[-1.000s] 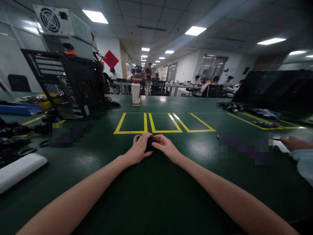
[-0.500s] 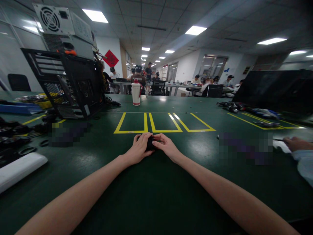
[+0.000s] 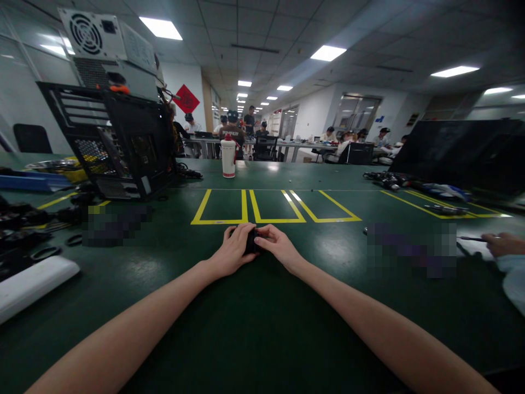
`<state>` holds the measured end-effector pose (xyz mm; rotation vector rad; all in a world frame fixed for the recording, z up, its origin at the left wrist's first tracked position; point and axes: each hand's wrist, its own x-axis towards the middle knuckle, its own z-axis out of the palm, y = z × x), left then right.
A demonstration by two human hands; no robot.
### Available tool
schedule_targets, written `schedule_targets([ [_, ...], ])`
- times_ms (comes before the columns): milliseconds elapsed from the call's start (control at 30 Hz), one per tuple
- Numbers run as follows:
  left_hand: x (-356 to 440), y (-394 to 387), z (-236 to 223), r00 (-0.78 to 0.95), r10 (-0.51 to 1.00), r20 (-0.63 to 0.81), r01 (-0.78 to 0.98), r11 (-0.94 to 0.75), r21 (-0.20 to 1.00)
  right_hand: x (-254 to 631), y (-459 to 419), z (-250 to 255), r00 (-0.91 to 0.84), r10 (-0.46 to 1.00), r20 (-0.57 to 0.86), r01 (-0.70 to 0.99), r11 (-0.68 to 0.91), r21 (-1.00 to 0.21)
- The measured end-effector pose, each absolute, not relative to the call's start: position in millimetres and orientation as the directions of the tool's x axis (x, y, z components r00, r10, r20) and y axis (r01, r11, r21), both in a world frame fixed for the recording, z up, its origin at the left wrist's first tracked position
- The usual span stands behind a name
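Both my hands meet at the middle of the green table (image 3: 254, 317), just on the near side of the yellow tape outlines (image 3: 246, 207). Between them is a small black object (image 3: 251, 243), mostly hidden by fingers, so its kind does not show. My left hand (image 3: 234, 249) wraps over its left side and top, fingers closed on it. From the right, my right hand (image 3: 279, 246) pinches its edge with thumb and fingers.
At left stand an open black computer case (image 3: 123, 142) with a power supply (image 3: 102, 38) on top, and a long white object (image 3: 39, 284). A white cup (image 3: 228, 158) stands beyond the tape. On the right, another person's hand (image 3: 502, 244) holds a thin tool (image 3: 471, 238).
My hands stay nearly still around the black object. At the right edge, the other person's hand has shifted slightly, and the thin tool shows more clearly.
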<state>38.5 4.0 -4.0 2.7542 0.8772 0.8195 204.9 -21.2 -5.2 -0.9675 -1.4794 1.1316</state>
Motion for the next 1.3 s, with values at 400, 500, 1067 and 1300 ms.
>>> schedule_targets([
  [400, 38.3, 4.2, -3.8, 0.684, 0.563, 0.464, 0.492, -0.826, 0.276, 204.9, -23.0, -4.2, -0.244, 0.945, 0.216, -0.023, 0.217, -0.976],
  [500, 39.2, 4.9, -5.4, 0.675, 0.565, 0.475, 0.498, -0.824, 0.271, 203.3, -21.5, -4.9, -0.18, 0.956, 0.231, 0.004, 0.235, -0.972],
  [1067, 39.1, 4.6, -5.6, 0.678, 0.567, 0.468, 0.509, -0.822, 0.258, 203.4, -26.4, -0.4, -0.196, 0.954, 0.227, 0.009, 0.234, -0.972],
  [1300, 38.4, 3.8, -4.7, 0.68, 0.57, 0.461, 0.515, -0.819, 0.253, 204.9, -26.7, 0.5, -0.245, 0.956, 0.163, 0.021, 0.173, -0.985],
])
